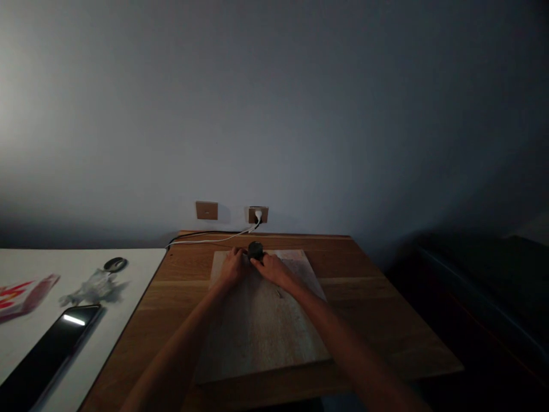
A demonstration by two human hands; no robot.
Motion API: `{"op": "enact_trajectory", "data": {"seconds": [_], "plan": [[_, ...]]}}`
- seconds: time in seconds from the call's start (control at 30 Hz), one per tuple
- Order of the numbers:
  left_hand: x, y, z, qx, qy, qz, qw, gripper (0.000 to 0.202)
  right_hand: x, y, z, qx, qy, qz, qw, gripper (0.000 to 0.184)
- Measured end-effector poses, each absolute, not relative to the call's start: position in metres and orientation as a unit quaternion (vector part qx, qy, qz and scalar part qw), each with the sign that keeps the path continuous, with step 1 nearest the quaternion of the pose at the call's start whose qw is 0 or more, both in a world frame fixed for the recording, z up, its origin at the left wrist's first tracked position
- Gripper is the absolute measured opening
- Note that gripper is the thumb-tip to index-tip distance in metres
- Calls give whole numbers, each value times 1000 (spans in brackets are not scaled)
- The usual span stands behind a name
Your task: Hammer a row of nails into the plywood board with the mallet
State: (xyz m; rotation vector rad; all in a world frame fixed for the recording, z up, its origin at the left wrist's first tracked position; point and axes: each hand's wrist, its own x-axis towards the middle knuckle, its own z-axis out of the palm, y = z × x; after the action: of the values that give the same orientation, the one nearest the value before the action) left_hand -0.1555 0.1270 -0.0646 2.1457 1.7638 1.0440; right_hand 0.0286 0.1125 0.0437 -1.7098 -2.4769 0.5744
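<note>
A small dark round object (255, 250) sits at the far edge of a pale wooden board (261, 326) on a brown wooden table (377, 297). My right hand (274, 269) reaches forward and its fingertips pinch the dark object from the near right. My left hand (234, 266) lies on the board just left of the object, fingers curled toward it; whether it touches the object is unclear. Both forearms stretch across the board.
A white cable (214, 239) runs from a wall socket (258, 214) along the table's back edge. A white surface (141, 269) to the left holds a dark phone (51, 349), crumpled clear wrapping (92, 289), a small dark disc (115, 264) and a red-and-white packet (23, 294). Dark furniture stands at right.
</note>
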Motion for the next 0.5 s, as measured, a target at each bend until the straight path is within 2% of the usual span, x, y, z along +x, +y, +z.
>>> {"op": "enact_trajectory", "data": {"seconds": [0.27, 0.5], "plan": [[-155, 125, -63, 734, 587, 331, 84, 42, 27, 109, 44, -561, -808, 174, 38, 61], [-176, 115, -48, 771, 554, 303, 76, 70, 58, 109, 42, -563, -804, 187, 36, 57]]}}
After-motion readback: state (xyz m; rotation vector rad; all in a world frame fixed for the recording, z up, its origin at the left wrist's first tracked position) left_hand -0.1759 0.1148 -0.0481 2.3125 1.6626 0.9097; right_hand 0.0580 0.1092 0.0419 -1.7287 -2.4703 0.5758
